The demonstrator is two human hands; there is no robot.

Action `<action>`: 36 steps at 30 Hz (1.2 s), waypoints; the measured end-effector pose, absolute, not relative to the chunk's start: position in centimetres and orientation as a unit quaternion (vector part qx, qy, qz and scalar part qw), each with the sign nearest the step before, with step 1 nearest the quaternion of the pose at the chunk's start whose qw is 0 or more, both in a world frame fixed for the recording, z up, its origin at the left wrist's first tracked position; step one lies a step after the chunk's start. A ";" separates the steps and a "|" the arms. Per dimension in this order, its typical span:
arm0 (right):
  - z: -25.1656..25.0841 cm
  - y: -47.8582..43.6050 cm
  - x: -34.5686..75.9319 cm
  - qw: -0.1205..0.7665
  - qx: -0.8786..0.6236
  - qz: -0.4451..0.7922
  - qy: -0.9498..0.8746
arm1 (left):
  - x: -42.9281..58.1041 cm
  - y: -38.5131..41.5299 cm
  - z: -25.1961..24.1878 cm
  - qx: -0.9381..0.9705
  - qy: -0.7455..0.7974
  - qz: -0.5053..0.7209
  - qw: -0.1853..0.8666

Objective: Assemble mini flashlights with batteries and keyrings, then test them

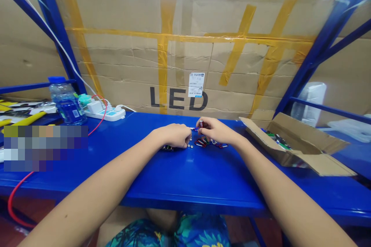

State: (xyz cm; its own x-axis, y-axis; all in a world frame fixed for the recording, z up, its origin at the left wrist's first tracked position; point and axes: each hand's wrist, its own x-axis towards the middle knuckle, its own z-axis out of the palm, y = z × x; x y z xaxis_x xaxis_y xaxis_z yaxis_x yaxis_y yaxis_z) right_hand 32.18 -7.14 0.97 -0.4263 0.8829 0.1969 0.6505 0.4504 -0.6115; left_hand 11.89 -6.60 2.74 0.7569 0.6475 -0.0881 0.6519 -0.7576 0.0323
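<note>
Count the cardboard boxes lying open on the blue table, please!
1. The open brown cardboard box lies on the blue metal table, beside the right hand. Others may be out of view.

A glossy blue shelf board [185,177] is carrying everything, reflecting the light along its bare front part. Small red and dark clips [204,142] and a few tiny silver pieces [189,145] are lying near its middle, while an open cardboard box [298,144] is sitting to the right. At the back left a water bottle [67,102] is standing beside a white power strip [106,112], and a red cable [98,123] is trailing across the surface and over the front edge.
</note>
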 end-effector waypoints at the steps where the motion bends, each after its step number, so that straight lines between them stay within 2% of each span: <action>1: 1.0 -7.2 32.1 0.254 -0.469 0.252 -0.808 | 11.9 -6.6 2.8 0.936 0.348 -0.038 0.034; 9: 1.1 -7.1 31.7 0.316 -0.458 0.349 -0.754 | 11.6 -6.4 2.9 0.930 0.363 -0.037 0.042; 16: 0.7 -6.3 31.9 0.337 -0.465 0.343 -0.743 | 11.3 -6.2 3.1 0.929 0.367 -0.014 0.032; 24: 1.2 -6.6 31.7 0.332 -0.516 0.241 -0.752 | 11.3 -5.4 2.7 0.933 0.344 0.096 -0.044; 31: 0.4 -6.3 31.5 0.263 -0.516 0.131 -0.805 | 11.9 -4.8 1.6 0.913 0.309 0.252 -0.084; 36: 0.0 -6.3 31.3 0.238 -0.483 0.134 -0.832 | 12.5 -4.4 0.5 0.911 0.274 0.293 -0.095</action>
State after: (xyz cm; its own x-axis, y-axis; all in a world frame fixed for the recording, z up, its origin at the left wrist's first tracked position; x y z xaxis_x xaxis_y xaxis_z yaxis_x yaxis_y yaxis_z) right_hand 31.27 -6.35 -0.02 -0.4204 0.8673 0.2667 0.7398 0.4978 -0.4526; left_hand 12.45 -4.35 0.55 0.6785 0.4430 0.5860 0.5548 -0.8319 -0.0134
